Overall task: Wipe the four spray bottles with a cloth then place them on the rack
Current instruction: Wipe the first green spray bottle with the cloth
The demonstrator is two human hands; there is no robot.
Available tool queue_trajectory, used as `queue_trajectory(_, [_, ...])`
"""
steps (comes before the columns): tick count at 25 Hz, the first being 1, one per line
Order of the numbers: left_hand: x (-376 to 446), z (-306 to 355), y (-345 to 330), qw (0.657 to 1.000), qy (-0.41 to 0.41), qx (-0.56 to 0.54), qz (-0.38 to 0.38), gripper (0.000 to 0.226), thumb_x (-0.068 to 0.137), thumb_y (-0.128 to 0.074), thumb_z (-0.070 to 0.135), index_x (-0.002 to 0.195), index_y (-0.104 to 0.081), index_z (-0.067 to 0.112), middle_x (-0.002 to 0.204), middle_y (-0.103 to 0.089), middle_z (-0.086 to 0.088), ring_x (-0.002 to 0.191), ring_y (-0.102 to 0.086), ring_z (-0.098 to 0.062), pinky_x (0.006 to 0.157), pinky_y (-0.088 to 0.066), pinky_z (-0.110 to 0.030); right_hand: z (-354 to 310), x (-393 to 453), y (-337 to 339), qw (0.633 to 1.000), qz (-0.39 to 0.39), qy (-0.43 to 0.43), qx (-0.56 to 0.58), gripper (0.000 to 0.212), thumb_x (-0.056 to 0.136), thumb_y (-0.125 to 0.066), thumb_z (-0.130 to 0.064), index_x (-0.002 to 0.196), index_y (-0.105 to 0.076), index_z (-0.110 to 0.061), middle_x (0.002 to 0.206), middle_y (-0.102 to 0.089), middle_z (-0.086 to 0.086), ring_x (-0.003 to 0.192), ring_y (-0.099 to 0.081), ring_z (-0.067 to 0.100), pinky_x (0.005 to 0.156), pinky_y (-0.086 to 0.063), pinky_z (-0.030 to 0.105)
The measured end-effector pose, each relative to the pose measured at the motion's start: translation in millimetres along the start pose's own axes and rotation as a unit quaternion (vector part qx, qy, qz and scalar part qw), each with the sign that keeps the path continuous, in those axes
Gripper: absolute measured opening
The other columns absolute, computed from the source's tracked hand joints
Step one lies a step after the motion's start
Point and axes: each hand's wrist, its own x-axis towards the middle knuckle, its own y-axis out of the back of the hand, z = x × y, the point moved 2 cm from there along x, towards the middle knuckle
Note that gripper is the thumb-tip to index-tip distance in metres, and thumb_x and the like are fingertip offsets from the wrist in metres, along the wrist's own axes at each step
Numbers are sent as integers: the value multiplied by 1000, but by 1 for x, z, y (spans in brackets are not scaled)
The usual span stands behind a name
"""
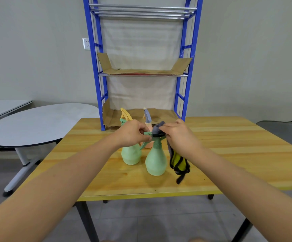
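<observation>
**Wiping the front green bottle's spray head, nothing racked yet**

Front green bottle (155,160) stands upright on the tabletop (229,145), near the front-centre, base flat. I keep it down instead of lifting so the tabletop takes the load while I work the top.

Left hand (133,132): grip pinched on the green trigger head (147,133), fingers curled round the nozzle side. Purpose is to stop the head twisting under the rubbing.

Right hand (178,135): grip pinched on the cloth (177,159), a grey fold bunched over the back of the head. The rest hangs loose beside the bottle: yellow face, black edging, tail clear of the tabletop or just brushing it, hard to tell from this angle.

Look of the bottle: pale matte green, pear-shaped body, narrow neck, darker green collar and head. No visible dirt or liquid level.

Other bottles: second green bottle (130,154) with a yellow head just behind-left, close to the front one. Orange bottle (147,142) with a grey-blue head behind both, mostly hidden by my hands. I can only make out three; the fourth may be occluded.

Blue rack (98,70) stands at the tabletop's far edge, cardboard liners on lower and middle shelves, no bottles on it. My read: body wipe not yet done on this one, then it goes to the low shelf.
</observation>
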Motion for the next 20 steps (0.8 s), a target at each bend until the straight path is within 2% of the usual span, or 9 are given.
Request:
queue_trajectory(2, [2, 0, -1, 1000, 5, 8, -1, 19, 88, -78, 36, 98, -76, 20, 82, -73, -7, 66, -57, -12, 59, -41, -25, 20, -18, -4, 999, -28, -32, -7, 30, 86, -57, 1, 106, -66, -19, 104, -66, -3, 90, -45, 24, 76, -48, 36])
queue_trajectory(5, [5, 7, -2, 999, 0, 32, -5, 20, 89, -75, 37, 102, -73, 21, 91, -73, -2, 79, -64, -15, 64, -46, -26, 44, -41, 0, 998, -28, -62, -13, 31, 86, -56, 4, 104, -68, -17, 104, -68, -1, 86, -34, 19, 76, -48, 37])
queue_trajectory(7, [7, 20, -6, 997, -28, 71, -11, 34, 90, -72, 40, 119, -69, 22, 110, -70, 4, 98, -64, -17, 78, -51, -29, 51, -48, 7, 996, -18, -92, -6, 31, 89, -53, 3, 106, -68, -17, 105, -68, -2, 90, -33, 18, 75, -49, 38])
queue_trajectory(9, [12, 33, -14, 989, -53, 133, -26, 39, 95, -67, 38, 129, -66, 19, 121, -66, 1, 108, -60, -19, 89, -53, -37, 50, -52, 11, 994, -30, -105, -7, 29, 93, -49, 0, 106, -66, -19, 101, -67, -4, 91, -35, 18, 75, -46, 34])
queue_trajectory(13, [22, 44, -21, 968, -82, 228, -57, 32, 98, -65, 26, 129, -66, 22, 123, -65, -2, 117, -55, -25, 94, -51, -43, 47, -65, 13, 991, -58, -115, 24, 26, 96, -47, -5, 110, -65, -17, 95, -65, -1, 99, -41, 21, 76, -46, 34])
queue_trajectory(16, [20, 43, -15, 956, -121, 261, -54, 31, 95, -70, 26, 126, -69, 34, 130, -49, 3, 123, -37, -22, 103, -39, -39, 50, -75, 12, 991, -64, -112, 43, 27, 96, -47, -4, 114, -65, -15, 95, -65, 1, 101, -42, 22, 79, -48, 39])
queue_trajectory(18, [17, 42, -13, 944, -156, 291, -25, 30, 93, -72, 26, 121, -72, 37, 134, -38, 2, 124, -29, -24, 105, -32, -37, 50, -80, 9, 992, -60, -98, 61, 28, 95, -48, -3, 115, -65, -14, 96, -66, 0, 100, -42, 23, 77, -48, 41])
queue_trajectory(20, [13, 38, -12, 937, -178, 299, -18, 31, 94, -70, 18, 121, -73, 34, 130, -37, 0, 121, -34, -24, 101, -38, -34, 46, -84, 3, 993, -57, -75, 72, 27, 93, -52, -2, 112, -66, -14, 97, -66, -1, 98, -43, 22, 76, -50, 44])
